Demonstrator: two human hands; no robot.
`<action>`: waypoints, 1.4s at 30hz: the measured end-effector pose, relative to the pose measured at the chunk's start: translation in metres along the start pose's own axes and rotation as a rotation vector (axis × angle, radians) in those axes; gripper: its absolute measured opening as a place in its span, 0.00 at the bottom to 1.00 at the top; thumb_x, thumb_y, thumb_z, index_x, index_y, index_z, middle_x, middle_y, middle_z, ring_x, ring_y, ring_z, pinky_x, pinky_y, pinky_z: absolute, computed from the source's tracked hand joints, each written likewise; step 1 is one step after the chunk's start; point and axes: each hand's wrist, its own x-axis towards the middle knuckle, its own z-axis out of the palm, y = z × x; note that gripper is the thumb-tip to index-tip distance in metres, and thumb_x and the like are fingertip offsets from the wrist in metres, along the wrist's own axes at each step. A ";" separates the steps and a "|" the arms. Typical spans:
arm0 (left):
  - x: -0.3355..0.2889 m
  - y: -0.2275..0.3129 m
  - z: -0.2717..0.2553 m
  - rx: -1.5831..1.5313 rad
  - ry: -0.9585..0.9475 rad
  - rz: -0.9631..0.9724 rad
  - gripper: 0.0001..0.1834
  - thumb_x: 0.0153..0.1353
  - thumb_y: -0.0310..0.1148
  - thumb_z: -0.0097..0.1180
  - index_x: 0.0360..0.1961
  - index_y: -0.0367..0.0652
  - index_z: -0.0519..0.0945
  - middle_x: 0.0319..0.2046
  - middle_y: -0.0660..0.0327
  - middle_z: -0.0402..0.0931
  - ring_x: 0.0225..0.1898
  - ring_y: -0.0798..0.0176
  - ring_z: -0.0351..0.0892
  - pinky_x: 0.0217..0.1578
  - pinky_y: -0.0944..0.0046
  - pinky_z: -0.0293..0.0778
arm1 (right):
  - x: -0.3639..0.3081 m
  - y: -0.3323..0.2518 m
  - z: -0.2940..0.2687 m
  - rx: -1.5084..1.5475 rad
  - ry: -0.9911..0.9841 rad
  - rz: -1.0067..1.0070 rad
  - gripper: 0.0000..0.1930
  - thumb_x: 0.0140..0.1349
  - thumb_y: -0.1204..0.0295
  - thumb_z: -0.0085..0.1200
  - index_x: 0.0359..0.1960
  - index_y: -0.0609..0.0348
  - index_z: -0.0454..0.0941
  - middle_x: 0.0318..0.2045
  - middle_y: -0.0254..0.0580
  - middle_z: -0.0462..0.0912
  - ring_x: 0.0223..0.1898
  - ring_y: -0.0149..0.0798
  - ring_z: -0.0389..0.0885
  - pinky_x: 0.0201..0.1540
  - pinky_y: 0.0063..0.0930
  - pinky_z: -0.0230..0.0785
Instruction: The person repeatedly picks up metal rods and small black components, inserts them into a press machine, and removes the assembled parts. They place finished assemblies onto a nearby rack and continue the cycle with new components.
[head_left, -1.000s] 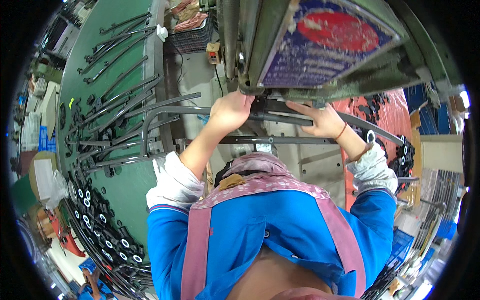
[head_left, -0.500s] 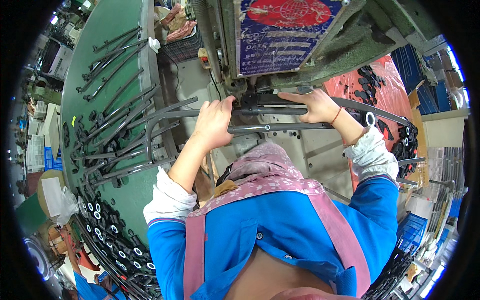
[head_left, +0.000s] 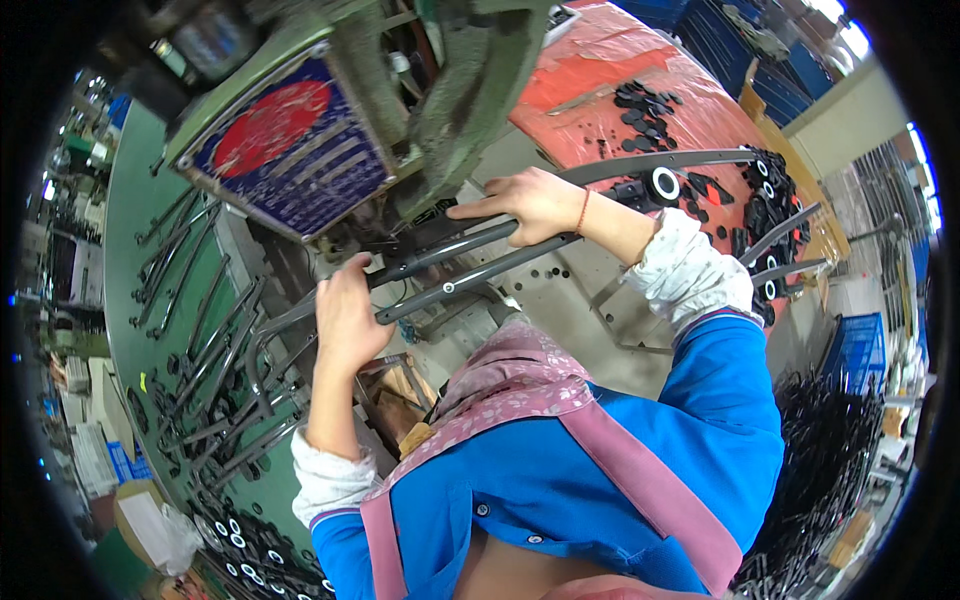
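Observation:
A dark grey metal tube frame (head_left: 462, 283) with two roughly parallel tubes lies across both my hands, below a green press machine (head_left: 470, 110). My left hand (head_left: 350, 315) is closed around the tubes at the left part of the frame, near its bend. On the right, my right hand (head_left: 540, 205) is wrapped over the upper tube, its index finger stretched toward the press. A small round light-coloured fitting shows on the lower tube. The spot where the upper tube passes the press tooling is dark and partly hidden.
A green table (head_left: 135, 250) on the left bears several grey tubes and black parts with white rings. On the right, a red-covered table (head_left: 570, 60) holds black discs and black fittings. A blue crate (head_left: 858, 350) stands at the far right. Small dark pieces lie on the floor.
The view has turned, so the press appears further left. The tube frame now slants, its right end higher, and sits apart from where it lay under the press tooling. Both hands keep their hold.

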 end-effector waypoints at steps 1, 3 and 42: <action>-0.003 0.004 -0.005 -0.007 0.022 -0.012 0.40 0.38 0.32 0.69 0.56 0.33 0.69 0.45 0.49 0.76 0.50 0.46 0.73 0.50 0.52 0.65 | -0.003 -0.002 -0.002 0.027 0.066 -0.026 0.43 0.39 0.67 0.61 0.65 0.24 0.70 0.29 0.45 0.78 0.31 0.53 0.81 0.36 0.45 0.75; -0.017 0.014 -0.015 0.028 -0.013 0.024 0.44 0.39 0.33 0.72 0.59 0.34 0.65 0.44 0.48 0.76 0.48 0.45 0.74 0.49 0.52 0.65 | -0.011 -0.009 -0.001 0.130 0.105 -0.111 0.42 0.39 0.68 0.62 0.64 0.29 0.72 0.27 0.44 0.73 0.30 0.52 0.78 0.34 0.45 0.73; 0.000 0.137 0.095 -0.246 -0.448 -0.317 0.22 0.65 0.51 0.51 0.38 0.39 0.76 0.27 0.43 0.80 0.34 0.36 0.80 0.34 0.40 0.74 | -0.122 0.112 0.049 0.759 0.412 0.459 0.09 0.59 0.76 0.60 0.41 0.65 0.82 0.27 0.42 0.84 0.29 0.31 0.82 0.33 0.27 0.73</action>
